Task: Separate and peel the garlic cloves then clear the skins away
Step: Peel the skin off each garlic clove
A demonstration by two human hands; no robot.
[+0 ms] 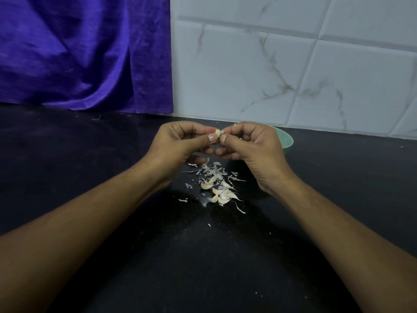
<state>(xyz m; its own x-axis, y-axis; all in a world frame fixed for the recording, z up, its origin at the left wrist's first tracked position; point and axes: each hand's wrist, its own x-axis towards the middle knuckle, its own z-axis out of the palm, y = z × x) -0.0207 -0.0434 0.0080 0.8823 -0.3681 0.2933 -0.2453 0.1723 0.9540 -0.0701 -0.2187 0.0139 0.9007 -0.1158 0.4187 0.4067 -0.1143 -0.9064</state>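
A small garlic clove (218,132) is pinched between my left hand (180,145) and my right hand (250,147), held above the black counter. Both thumbs press at it from the near side, with the fingers curled behind. Below the hands, several unpeeled cloves (222,195) lie in a loose heap on the counter. Thin white skins (213,170) are scattered just beyond them.
A pale green bowl (285,141) stands behind my right hand, mostly hidden by it. The black counter (112,154) meets a white marbled tile wall (293,64) at the back right. A purple cloth (79,53) hangs at the back left. Small skin bits dot the counter.
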